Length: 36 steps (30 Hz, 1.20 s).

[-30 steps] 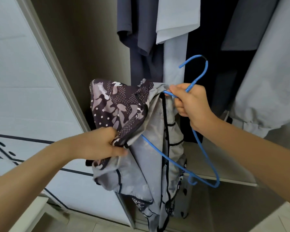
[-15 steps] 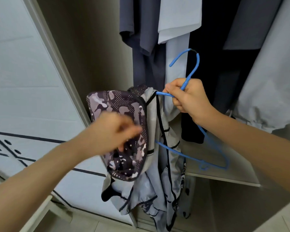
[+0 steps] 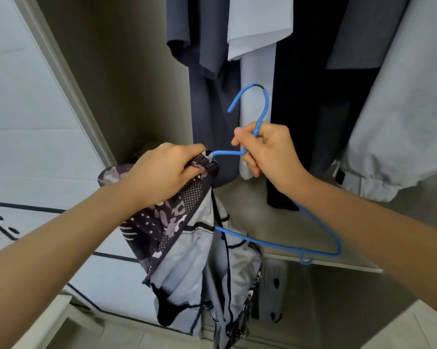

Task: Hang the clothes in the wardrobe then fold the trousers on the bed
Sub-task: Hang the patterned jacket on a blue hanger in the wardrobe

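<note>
Gripping the blue hanger [image 3: 227,152] at its neck, the right hand [image 3: 270,154] faces crowded hung clothes [image 3: 212,109]; the left hand [image 3: 162,177] clutches the patterned garment [image 3: 184,248] over the hanger's end.

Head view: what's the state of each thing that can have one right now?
blue hanger: not hung, held in the air, one end inside the garment.
patterned garment: partly on the hanger, mostly drooping.
left hand: grips the garment at the hanger's end.
right hand: grips the hanger's neck.
wardrobe: open, other clothes hanging inside.
</note>
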Tool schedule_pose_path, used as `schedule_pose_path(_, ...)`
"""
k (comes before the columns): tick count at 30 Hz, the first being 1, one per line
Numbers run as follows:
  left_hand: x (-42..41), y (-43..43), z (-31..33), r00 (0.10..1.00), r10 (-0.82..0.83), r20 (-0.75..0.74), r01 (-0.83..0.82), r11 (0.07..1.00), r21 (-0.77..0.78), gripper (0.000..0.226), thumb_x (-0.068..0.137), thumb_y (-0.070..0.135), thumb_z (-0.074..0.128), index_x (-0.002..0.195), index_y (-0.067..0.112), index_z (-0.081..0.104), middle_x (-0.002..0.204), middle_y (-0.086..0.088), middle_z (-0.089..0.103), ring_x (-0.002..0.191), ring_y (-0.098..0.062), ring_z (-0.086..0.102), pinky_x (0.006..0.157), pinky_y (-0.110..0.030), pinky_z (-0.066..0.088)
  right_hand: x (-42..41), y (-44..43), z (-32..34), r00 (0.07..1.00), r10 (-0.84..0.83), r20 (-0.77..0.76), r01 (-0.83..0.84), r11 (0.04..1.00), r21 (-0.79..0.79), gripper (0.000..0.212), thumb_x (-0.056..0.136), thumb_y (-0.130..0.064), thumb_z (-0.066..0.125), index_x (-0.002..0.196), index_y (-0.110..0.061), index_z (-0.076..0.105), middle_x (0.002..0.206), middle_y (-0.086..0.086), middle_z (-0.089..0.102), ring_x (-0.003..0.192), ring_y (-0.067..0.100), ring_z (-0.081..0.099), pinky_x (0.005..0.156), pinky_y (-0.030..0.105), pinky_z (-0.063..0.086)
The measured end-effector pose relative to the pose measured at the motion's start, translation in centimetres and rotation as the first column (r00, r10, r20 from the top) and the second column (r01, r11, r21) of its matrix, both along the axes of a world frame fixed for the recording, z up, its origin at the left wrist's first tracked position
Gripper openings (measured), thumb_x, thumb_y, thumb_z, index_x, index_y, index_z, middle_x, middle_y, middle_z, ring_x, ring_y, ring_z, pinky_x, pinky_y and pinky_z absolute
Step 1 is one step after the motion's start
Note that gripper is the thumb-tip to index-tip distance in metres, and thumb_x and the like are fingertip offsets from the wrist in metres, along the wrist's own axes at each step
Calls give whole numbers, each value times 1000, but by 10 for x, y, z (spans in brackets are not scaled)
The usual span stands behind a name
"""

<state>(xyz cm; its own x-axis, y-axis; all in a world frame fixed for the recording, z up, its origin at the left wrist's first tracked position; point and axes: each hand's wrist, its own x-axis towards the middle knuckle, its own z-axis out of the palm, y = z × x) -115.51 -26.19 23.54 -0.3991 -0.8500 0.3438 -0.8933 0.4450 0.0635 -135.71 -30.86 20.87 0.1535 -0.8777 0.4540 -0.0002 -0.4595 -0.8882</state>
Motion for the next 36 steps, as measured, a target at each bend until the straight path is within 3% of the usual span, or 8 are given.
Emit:
schedule_pose_path(3, 3, -5, -4, 995, 96, -32, -97, 994, -42, 8, 96, 28, 54, 94, 21, 58, 77, -1, 58, 82, -30, 56, 62, -39, 42, -3, -10, -3, 983, -119, -137, 112, 992, -60, 20, 96, -23, 59, 87, -7, 64, 62, -2, 64, 59, 9, 61, 58, 28, 53)
schedule_pose_path(6, 14, -10, -4, 978, 176, -114, -183, 982, -56, 15, 95, 31, 53, 84, 22, 56, 70, 2, 54, 80, -32, 56, 63, -40, 42, -12, -15, -18, 887, -308, -343, 239, 944, -229, 13, 92, -17, 62, 104, -12, 62, 95, -9, 59, 87, 8, 57, 81, 21, 48)
schedule_pose_path(11, 26, -10, 5, 959, 229, -168, -247, 965, -93, 17, 95, 29, 55, 78, 27, 53, 63, 8, 50, 75, -30, 50, 68, -48, 50, -7, 18, -56, 868, -337, -365, 120, 855, -505, 14, 86, -3, 58, 96, -12, 62, 91, -4, 58, 88, 11, 52, 79, 18, 40)
schedule_pose_path(16, 26, -7, 21, 958, 194, -210, -229, 960, -158, 18, 94, 30, 55, 80, 19, 60, 62, 5, 52, 65, -25, 47, 66, -47, 49, 22, 32, -105, 782, -77, -618, -70, 975, -210, 9, 91, -13, 58, 98, -14, 64, 85, -2, 67, 78, 15, 61, 73, 36, 51)
schedule_pose_path(26, 36, 10, 26, 932, 111, -344, -184, 965, -189, 34, 96, 22, 61, 67, 11, 47, 54, 2, 42, 54, -13, 37, 52, -20, 30, 55, 3, -176, 682, 39, -730, 107, 983, 152, 50, 87, -37, 56, 125, -4, 49, 121, 13, 58, 110, 32, 57, 83, 33, 46)
schedule_pose_path(28, 40, 15, 26, 927, 96, -363, -169, 970, -173, 34, 96, 22, 61, 68, 8, 49, 56, 3, 41, 53, -10, 36, 51, -18, 29, 55, -1, -181, 676, 61, -735, 107, 978, 180, 42, 81, -47, 49, 101, -11, 56, 101, 8, 61, 97, 32, 60, 69, 29, 43)
schedule_pose_path(30, 45, 20, 24, 923, 91, -373, -161, 973, -162, 33, 96, 22, 61, 70, 5, 50, 59, 6, 43, 53, -9, 35, 51, -17, 28, 57, -5, -185, 671, 78, -738, 76, 982, 173, 29, 88, -40, 51, 69, -20, 42, 72, -2, 50, 77, 28, 57, 57, 28, 36)
schedule_pose_path(36, 71, 36, 16, 928, 125, -352, -182, 974, -133, 24, 92, 24, 67, 78, 5, 64, 67, -5, 49, 52, -7, 34, 51, -27, 30, 41, -33, -182, 772, 113, -625, 50, 970, 236, 44, 99, -21, 54, 59, -19, 36, 56, -4, 38, 53, 11, 40, 53, 21, 33)
